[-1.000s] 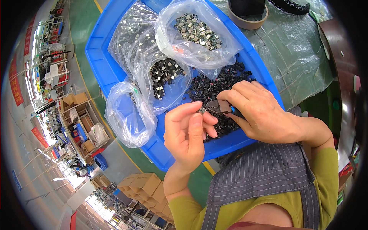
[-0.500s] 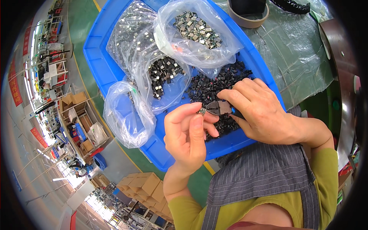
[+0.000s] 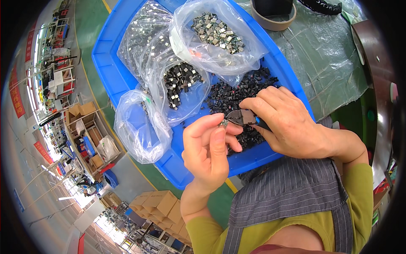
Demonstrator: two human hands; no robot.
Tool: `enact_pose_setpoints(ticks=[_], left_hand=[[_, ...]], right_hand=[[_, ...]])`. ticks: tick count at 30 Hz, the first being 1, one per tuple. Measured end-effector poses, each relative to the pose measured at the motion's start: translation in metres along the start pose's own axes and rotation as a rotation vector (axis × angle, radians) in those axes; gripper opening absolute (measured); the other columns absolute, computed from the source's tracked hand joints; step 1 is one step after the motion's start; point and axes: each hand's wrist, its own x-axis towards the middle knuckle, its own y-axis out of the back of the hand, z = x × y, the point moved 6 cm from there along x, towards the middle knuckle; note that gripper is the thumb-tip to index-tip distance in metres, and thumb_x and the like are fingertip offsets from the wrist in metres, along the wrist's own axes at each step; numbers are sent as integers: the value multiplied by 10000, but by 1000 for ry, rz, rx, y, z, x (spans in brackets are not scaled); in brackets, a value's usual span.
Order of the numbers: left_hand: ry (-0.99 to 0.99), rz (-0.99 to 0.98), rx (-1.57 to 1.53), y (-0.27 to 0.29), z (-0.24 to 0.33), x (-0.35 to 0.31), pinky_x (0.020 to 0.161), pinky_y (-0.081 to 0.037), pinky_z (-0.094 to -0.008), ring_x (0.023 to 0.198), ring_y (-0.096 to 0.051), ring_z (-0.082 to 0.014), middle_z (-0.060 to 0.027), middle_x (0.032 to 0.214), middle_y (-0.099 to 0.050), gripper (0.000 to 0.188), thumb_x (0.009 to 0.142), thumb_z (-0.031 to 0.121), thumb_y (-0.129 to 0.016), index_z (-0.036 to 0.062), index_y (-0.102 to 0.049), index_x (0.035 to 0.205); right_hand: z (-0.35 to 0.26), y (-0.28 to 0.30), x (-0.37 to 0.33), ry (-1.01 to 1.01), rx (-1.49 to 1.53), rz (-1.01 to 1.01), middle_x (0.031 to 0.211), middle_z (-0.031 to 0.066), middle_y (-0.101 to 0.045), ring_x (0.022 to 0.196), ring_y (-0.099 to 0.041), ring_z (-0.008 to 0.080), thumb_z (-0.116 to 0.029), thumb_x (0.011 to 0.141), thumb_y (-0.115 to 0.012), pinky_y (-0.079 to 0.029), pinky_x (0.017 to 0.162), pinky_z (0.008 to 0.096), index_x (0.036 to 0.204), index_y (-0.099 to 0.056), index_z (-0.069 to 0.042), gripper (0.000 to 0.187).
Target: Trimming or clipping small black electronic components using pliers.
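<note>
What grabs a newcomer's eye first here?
The big blue plastic tray, upper middle, with a clear plastic bag of small silvery square pieces toward its far end. Over a heap of small black bits, the left hand holds a tiny grey-green piece by the tip of a dark pliers-like tool in the right hand.

Left hand (image 3: 207, 150) raised, palm side toward the wearer, left thumb (image 3: 218, 148) and left index finger (image 3: 203, 123) pinched at the tips; remaining left fingers (image 3: 232, 143) half-curled behind, tips pointing right. Left forearm (image 3: 195, 203) steep, from below. Right hand (image 3: 284, 122) back up, clenched in a grip, right index finger (image 3: 256, 104) bent, right thumb (image 3: 265, 134) underneath. Right forearm (image 3: 349, 146) comes in from the right, elbow bent. Hands near, facing each other, not touching.
</note>
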Motion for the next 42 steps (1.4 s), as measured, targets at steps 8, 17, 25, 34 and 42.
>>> enact_pose_setpoints(ticks=[8, 17, 25, 34, 42], left_hand=[[-108, -11, 84, -4, -2, -2, 479, -382, -178, 547, -581, -107, -163, 798, -652, 223, 985, 136, -467, -14, -435, 1146], [-176, -60, 116, -3, 0, -1, 532, -472, -210, 613, -601, -112, -144, 849, -658, 217, 942, -5, -502, -46, -478, 1154], [16, -210, -290, -3, -7, 4, 523, -409, -186, 574, -485, -79, -111, 801, -612, 359, 971, 45, -452, -12, -341, 1308], [0, -218, -214, -1, -8, 7, 526, -385, -179, 577, -465, -65, -84, 768, -601, 396, 973, 64, -466, -12, -326, 1337], [35, -188, -188, 1, -8, 8, 525, -408, -195, 590, -498, -69, -64, 755, -603, 315, 972, 68, -470, -14, -430, 1273]], right_hand=[[-2, 0, -1, 31, -37, 33, 857, 85, -517, 818, -529, 268, -49, 682, -679, -393, 699, 378, 953, -524, -63, 313], [2, -4, -3, 2, 135, -102, 771, 130, -566, 734, -588, 329, -51, 779, -609, -445, 632, 416, 889, -496, -26, 160], [4, -2, 2, -381, 811, -559, 785, 196, -640, 758, -633, 371, -162, 924, -545, -486, 673, 416, 1036, -510, 11, 209], [0, -5, -1, -210, 687, -667, 974, 201, -634, 963, -589, 391, -269, 943, -524, -442, 821, 454, 1070, -515, -3, 296], [4, -6, -4, -222, 595, -617, 922, 202, -632, 896, -590, 399, -284, 943, -524, -446, 791, 453, 1056, -526, -12, 295]])
